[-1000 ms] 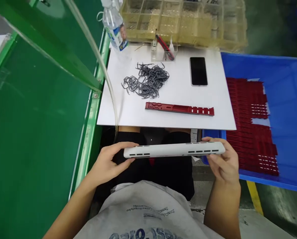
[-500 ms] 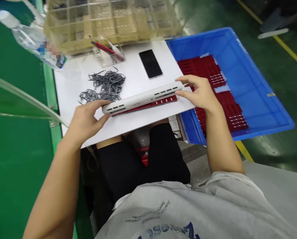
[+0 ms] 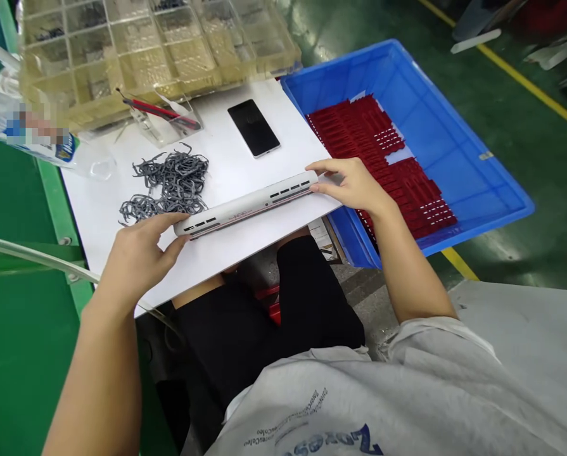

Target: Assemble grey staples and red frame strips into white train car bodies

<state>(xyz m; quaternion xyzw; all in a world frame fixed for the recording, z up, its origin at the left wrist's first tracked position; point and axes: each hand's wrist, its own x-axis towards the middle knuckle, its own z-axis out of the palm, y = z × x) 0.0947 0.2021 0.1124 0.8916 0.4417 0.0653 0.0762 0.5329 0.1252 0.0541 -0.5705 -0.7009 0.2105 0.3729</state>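
Long white plastic bar [image 3: 245, 212], slotted with dark vents at both ends, a small red mark mid-length; lying at the near edge of a white board [image 3: 226, 158], centre of frame. Likely light but stiff, smooth-skinned, best taken at both ends. Left hand [image 3: 138, 253]: fingers curved over the bar's left end, thumb along its near edge, a light pinch. Right hand [image 3: 352, 185]: fingers wrapped around the right end, thumb below, likewise. Beyond: tangled grey wire-like loops [image 3: 166, 183], black phone [image 3: 253, 127], clear compartment box [image 3: 121, 57] at upper left; blue plastic crate [image 3: 454, 145] of red slotted strips [image 3: 373, 145] at right.
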